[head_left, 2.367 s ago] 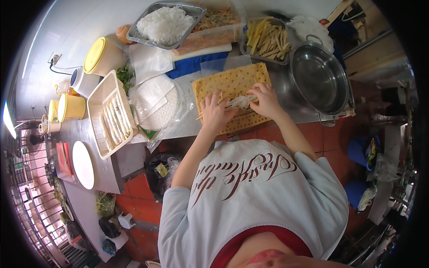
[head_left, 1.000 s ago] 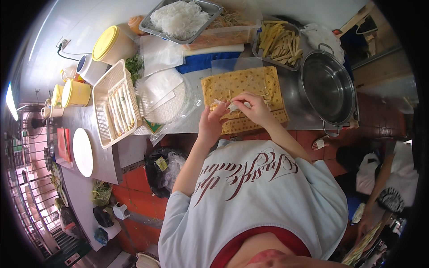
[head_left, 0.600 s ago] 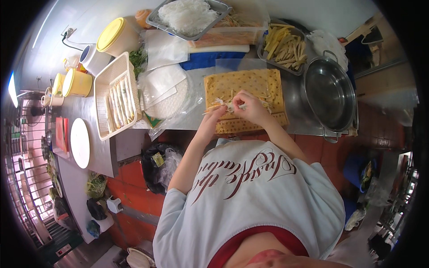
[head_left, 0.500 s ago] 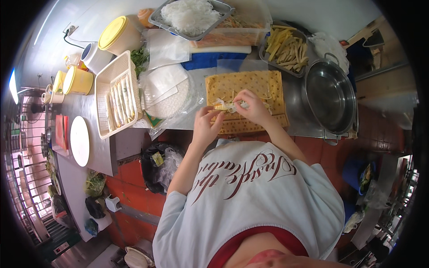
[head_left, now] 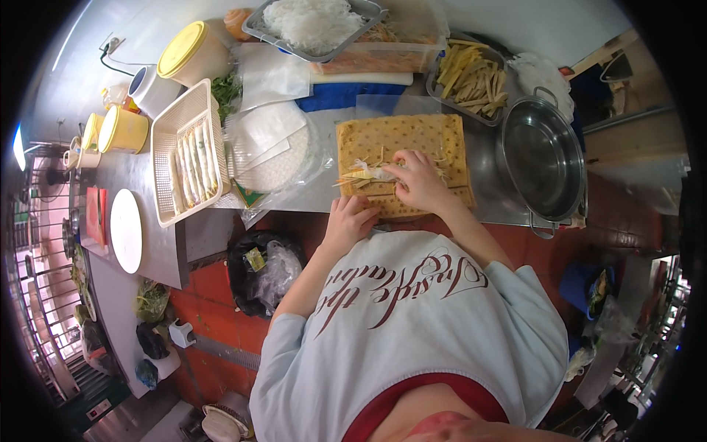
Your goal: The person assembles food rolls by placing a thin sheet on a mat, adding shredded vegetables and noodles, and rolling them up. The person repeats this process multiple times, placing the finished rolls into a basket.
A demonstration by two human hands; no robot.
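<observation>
A translucent rice paper sheet [head_left: 398, 136] lies over a yellow patterned cloth [head_left: 453, 195] at the counter's front edge. Across it runs a strip of filling [head_left: 361, 174], with pale noodles and thin shreds of vegetable. My right hand [head_left: 418, 180] is over the right part of this strip, its thumb and fingers pinched together on the filling. My left hand [head_left: 352, 221] rests lower, at the cloth's near left edge, with curled fingers. What lies under its fingertips is too small to make out.
A cream basket of finished rolls [head_left: 193, 166] stands left, beside stacked rice papers [head_left: 276, 158]. Behind are a noodle tray [head_left: 313, 26] and a tub of shreds [head_left: 390, 55]. A tray of yellow strips [head_left: 471, 81] and a steel pot [head_left: 541, 158] stand right. A bin [head_left: 258, 276] sits below.
My left hand has moved from the filling toward me, down to the cloth's near edge. My right hand stays on the filling, a little to the right. More of the filling's left end shows.
</observation>
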